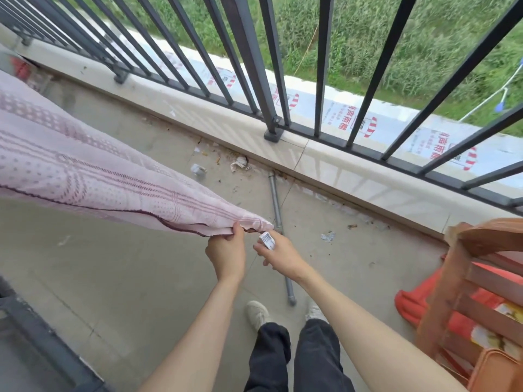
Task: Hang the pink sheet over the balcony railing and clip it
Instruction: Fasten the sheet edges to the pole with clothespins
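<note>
The pink sheet (85, 168), patterned with dotted bands and a dark hem, stretches from the left edge down to a gathered corner at centre. My left hand (226, 251) pinches that corner from below. My right hand (278, 254) is just to its right, touching the corner's tip and holding a small white clip (267, 240) between thumb and fingers. The dark metal balcony railing (249, 66) runs across the top on a stone curb; the sheet hangs in front of it, well below the bars' upper parts. The top rail is out of view.
A grey metal pipe (278, 219) lies on the concrete floor under my hands, with bits of litter (239, 164) near the curb. A wooden chair (478, 281) with red items stands at the right. My feet are at bottom centre.
</note>
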A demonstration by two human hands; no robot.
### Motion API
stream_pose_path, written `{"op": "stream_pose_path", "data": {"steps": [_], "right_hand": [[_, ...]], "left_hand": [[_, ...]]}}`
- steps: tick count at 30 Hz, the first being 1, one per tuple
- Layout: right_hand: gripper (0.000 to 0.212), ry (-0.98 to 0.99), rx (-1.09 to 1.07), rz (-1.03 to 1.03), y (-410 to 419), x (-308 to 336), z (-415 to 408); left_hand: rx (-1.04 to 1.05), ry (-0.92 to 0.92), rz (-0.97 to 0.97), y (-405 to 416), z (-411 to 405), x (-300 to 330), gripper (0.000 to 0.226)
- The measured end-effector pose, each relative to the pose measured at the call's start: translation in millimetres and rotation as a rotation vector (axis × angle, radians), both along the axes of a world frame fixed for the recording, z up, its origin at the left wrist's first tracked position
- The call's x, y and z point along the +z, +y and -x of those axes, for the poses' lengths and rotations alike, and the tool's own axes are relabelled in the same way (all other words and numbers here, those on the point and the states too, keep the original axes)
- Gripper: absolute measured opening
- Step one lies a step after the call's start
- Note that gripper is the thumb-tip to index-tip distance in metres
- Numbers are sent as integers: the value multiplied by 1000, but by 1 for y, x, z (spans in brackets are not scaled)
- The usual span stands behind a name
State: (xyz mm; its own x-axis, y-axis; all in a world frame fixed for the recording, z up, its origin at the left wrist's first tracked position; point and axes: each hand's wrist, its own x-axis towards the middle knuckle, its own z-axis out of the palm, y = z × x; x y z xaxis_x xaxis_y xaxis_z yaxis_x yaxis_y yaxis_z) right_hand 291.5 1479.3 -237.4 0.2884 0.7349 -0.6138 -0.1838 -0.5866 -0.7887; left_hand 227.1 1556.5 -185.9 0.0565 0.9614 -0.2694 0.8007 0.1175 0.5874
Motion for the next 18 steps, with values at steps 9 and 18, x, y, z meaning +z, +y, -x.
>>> {"op": "stream_pose_path", "data": {"steps": [9, 18], "right_hand": [[18, 169, -361, -129, 1, 5, -1], [19, -109, -212, -251, 31, 12, -3]], "left_hand": [[-46, 26, 0, -1, 0, 10, 31], [-144, 30, 82, 6, 14, 7, 30]]}}
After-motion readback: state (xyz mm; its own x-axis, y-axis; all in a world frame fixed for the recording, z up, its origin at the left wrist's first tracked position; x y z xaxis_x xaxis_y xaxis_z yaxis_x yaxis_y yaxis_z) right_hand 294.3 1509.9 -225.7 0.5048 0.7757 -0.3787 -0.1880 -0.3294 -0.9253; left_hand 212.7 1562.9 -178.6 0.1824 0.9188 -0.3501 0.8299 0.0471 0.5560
